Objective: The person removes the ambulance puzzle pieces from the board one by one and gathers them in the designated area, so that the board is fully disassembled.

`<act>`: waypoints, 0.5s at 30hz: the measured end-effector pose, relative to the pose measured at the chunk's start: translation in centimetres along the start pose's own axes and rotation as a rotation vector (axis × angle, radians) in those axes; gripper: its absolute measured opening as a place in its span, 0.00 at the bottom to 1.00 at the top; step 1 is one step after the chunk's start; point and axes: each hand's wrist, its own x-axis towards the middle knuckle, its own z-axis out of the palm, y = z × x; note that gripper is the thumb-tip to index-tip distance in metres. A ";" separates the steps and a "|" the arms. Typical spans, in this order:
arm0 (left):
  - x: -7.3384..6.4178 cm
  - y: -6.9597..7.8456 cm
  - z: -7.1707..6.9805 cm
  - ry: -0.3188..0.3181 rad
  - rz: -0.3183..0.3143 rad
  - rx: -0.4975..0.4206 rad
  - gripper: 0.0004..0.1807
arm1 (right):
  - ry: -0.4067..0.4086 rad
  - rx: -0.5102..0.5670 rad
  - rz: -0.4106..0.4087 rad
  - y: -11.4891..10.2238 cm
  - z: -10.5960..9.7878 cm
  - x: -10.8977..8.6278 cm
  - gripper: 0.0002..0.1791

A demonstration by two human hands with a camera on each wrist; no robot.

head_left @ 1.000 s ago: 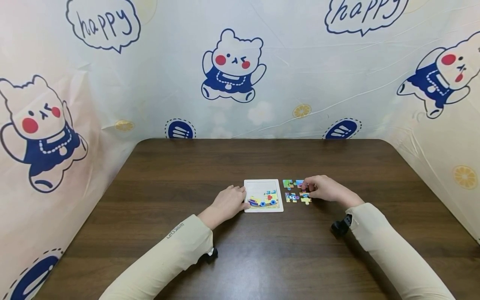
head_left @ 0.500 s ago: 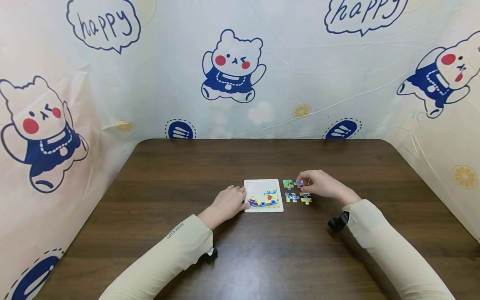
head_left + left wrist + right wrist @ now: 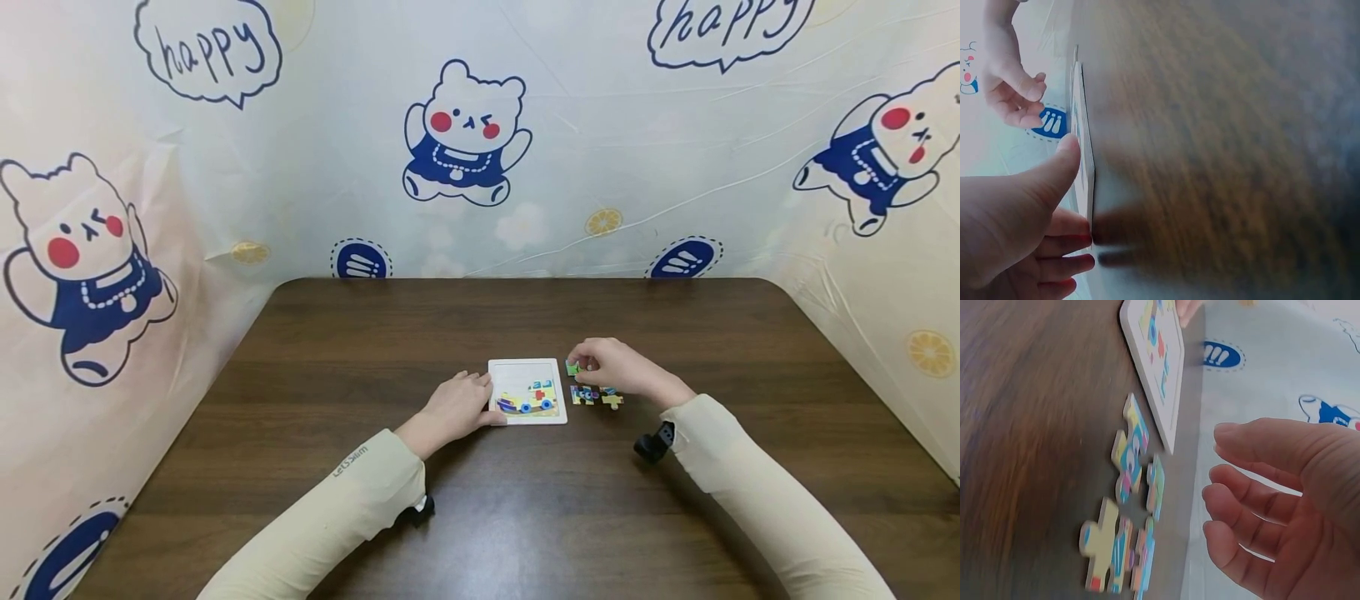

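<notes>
My left hand (image 3: 455, 406) rests at the left side of a white puzzle frame (image 3: 561, 392), its thumb over the lower left corner. Inside the frame, a colourful vehicle picture (image 3: 527, 406) fills the lower part. Above the loose pieces hovers my right hand (image 3: 611, 365), fingers loosely bent and nothing between them in the right wrist view. Beneath it lie a green puzzle piece (image 3: 573, 367), a blue and purple puzzle piece (image 3: 582, 396) and a yellow puzzle piece (image 3: 612, 400). A pink and blue puzzle piece (image 3: 1143, 561), hidden by my hand in the head view, shows in the right wrist view.
The brown wooden table (image 3: 487, 508) extends around the frame and pieces. A printed cloth (image 3: 555, 150) with cartoon bears hangs behind the table and along both sides. A black wrist camera (image 3: 654, 443) sits under the right sleeve.
My right hand has moved left across the upper pieces, from the right-hand one towards the green one. My left thumb has slid slightly further over the frame's corner. The pieces lie where they were.
</notes>
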 end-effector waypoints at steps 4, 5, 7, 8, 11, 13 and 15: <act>-0.1 0.0 -0.1 -0.014 0.000 0.008 0.33 | -0.008 -0.007 -0.017 -0.8 0.4 0.5 0.12; -0.1 0.1 -0.1 -0.018 -0.001 0.011 0.34 | -0.012 -0.006 -0.021 -1.0 0.6 0.6 0.13; -0.1 0.1 -0.1 -0.026 -0.002 0.013 0.35 | -0.024 -0.007 -0.023 -1.3 0.8 0.7 0.13; -0.1 0.1 -0.2 -0.031 -0.005 0.013 0.35 | -0.029 -0.009 -0.022 -1.5 1.0 0.8 0.13; -0.1 0.2 -0.2 -0.039 -0.011 0.018 0.36 | -0.041 -0.023 -0.024 -1.7 1.4 1.0 0.13; 0.0 0.2 -0.3 -0.044 -0.017 0.023 0.36 | -0.046 -0.033 -0.030 -1.8 1.7 1.1 0.13; 0.0 0.2 -0.2 -0.048 -0.022 0.024 0.36 | -0.056 -0.053 -0.046 -1.8 2.0 1.2 0.14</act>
